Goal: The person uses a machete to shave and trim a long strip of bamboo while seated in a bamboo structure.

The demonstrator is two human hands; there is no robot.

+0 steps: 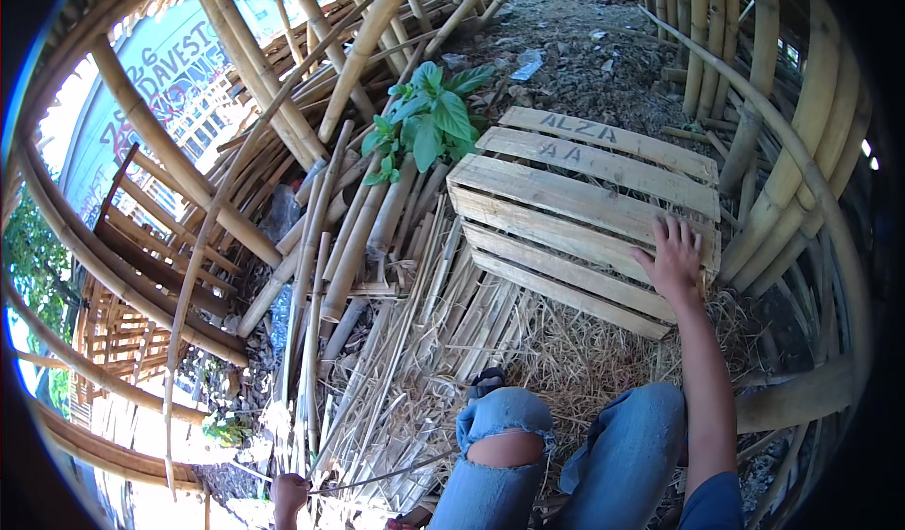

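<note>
My right hand (pixel 675 259) lies flat with spread fingers on the right end of a slatted wooden crate (pixel 556 189). The crate is tilted, its slats facing me, and dark lettering marks the upper ones. Dry straw (pixel 566 356) covers the ground below it. Down at the lower left, my left hand (pixel 290 492) is closed around a thin stick (pixel 386 478). One length of the stick reaches right toward my knee, and a short end seems to show on the hand's other side. My fingers hide the part between.
Bamboo poles (pixel 132 106) form a frame around me. Cut bamboo pieces (pixel 316 238) lie heaped at the left beside a leafy green plant (pixel 429 120). Behind the crate is stony soil (pixel 603 68). My jeans-covered knees (pixel 622 436) are close to the straw.
</note>
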